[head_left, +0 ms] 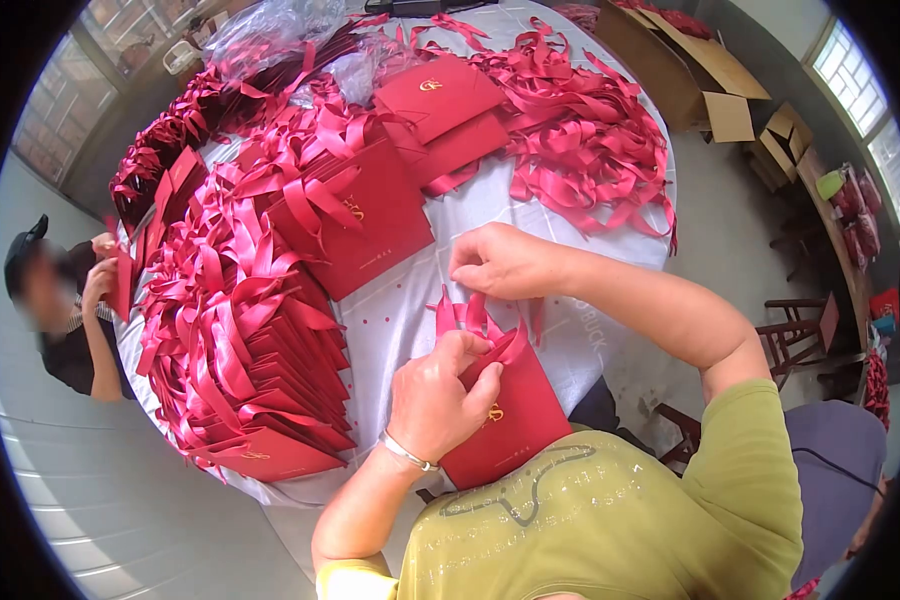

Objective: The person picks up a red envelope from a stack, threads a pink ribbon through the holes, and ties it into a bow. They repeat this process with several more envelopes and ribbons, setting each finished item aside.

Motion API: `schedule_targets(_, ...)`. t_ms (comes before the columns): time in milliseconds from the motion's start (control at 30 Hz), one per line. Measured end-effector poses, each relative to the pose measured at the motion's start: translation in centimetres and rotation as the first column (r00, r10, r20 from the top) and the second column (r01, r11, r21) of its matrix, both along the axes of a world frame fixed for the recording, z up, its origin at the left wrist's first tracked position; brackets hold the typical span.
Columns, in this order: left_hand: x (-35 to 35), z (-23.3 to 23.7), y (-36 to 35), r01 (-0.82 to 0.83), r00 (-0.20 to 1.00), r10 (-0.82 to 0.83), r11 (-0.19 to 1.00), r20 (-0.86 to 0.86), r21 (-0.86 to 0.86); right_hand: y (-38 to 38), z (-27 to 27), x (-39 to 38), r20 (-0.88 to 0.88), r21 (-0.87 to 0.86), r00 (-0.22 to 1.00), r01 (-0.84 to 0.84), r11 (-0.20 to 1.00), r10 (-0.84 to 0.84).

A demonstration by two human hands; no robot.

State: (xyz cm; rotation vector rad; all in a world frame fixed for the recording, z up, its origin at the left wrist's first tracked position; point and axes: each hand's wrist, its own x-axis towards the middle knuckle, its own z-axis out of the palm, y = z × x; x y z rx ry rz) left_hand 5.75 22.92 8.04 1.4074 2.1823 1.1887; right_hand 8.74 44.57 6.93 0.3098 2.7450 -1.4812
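A red paper gift bag (520, 420) with gold print stands tilted against the table's near edge, close to my body. My left hand (440, 395) is closed on its top edge, thumb at the front and fingers over the opening. Pink-red ribbon (477, 312) rises from the bag's mouth just past those fingers. Above the ribbon, my right hand (505, 262) is curled in a pinch. What lies between its fingertips, if anything, is hidden. A silver bracelet (407, 452) circles my left wrist.
On the white-covered round table (390, 335) lie a long row of ribboned red bags (260, 380), flat stacked bags (440, 100) and a heap of loose ribbons (590, 140). A person (65, 300) at the left handles a red bag. Cardboard boxes (690, 70) and a chair (800, 330) stand at the right.
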Motion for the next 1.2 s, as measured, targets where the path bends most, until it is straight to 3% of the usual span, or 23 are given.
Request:
schedule_targets(67,0.0,0.0,0.1,0.006,1.0,-0.006,1.0,-0.026,0.001,-0.3,2.0,0.1,0.073,0.027,0.997,-0.039,0.999,0.037)
schedule_targets(133,0.1,0.2,0.0,0.011,0.996,-0.015,0.999,-0.084,-0.05,-0.6,3.6,0.1,0.258,0.021,0.959,-0.125,0.992,0.115)
schedule_targets(267,0.1,0.6,-0.1,0.015,0.999,-0.017,0.999,-0.051,-0.028,-1.1,2.4,-0.5,0.256,0.126,0.95,-0.216,0.968,0.179)
schedule_targets(333,0.1,0.5,-0.1,0.039,0.995,-0.037,0.999,-0.098,0.024,-1.8,2.3,-0.6,0.242,0.319,0.959,-0.222,0.922,0.147)
schedule_targets(367,0.0,0.4,-0.1,0.038,0.995,-0.036,0.999,-0.098,0.026,-1.8,2.2,-0.7,0.242,0.321,0.959,-0.223,0.921,0.148)
schedule_targets(467,0.0,0.4,-0.2,0.048,0.993,-0.039,0.995,-0.109,0.083,-1.6,1.8,-1.0,0.219,0.255,0.966,-0.194,0.947,0.139)
schedule_targets(533,0.0,0.7,-0.2,0.06,0.993,-0.05,0.994,-0.108,0.092,-1.0,2.0,-1.1,0.348,-0.043,0.928,-0.13,0.991,0.136)
schedule_targets(600,0.0,0.3,-0.2,0.062,0.993,-0.052,0.993,-0.107,0.096,-0.4,2.2,-0.9,0.32,-0.092,0.937,-0.116,0.989,0.139)
schedule_targets(667,-0.1,0.2,-0.3,0.057,0.994,-0.047,0.993,-0.1,0.101,0.0,3.1,-0.4,0.255,-0.208,0.967,0.039,0.977,0.016)
schedule_targets(733,-0.2,0.3,-0.4,0.041,0.996,-0.047,0.996,-0.078,-0.082,0.5,3.7,0.1,0.213,-0.134,0.974,0.113,0.984,-0.083)
schedule_targets(800,-0.2,0.3,-0.4,0.031,0.996,-0.037,0.996,-0.076,-0.084,1.4,3.7,0.6,0.131,-0.159,0.982,0.158,0.974,-0.138)
schedule_targets(1000,-0.1,-0.6,-0.1,0.027,0.993,-0.023,0.999,-0.114,0.033,2.3,1.2,-0.1,0.168,-0.293,0.966,0.24,0.926,-0.197)
schedule_targets(1200,-0.1,-0.6,-0.1,0.016,0.999,-0.017,0.999,-0.05,-0.028,2.5,0.7,0.1,0.173,-0.307,0.976,0.181,0.934,-0.132)
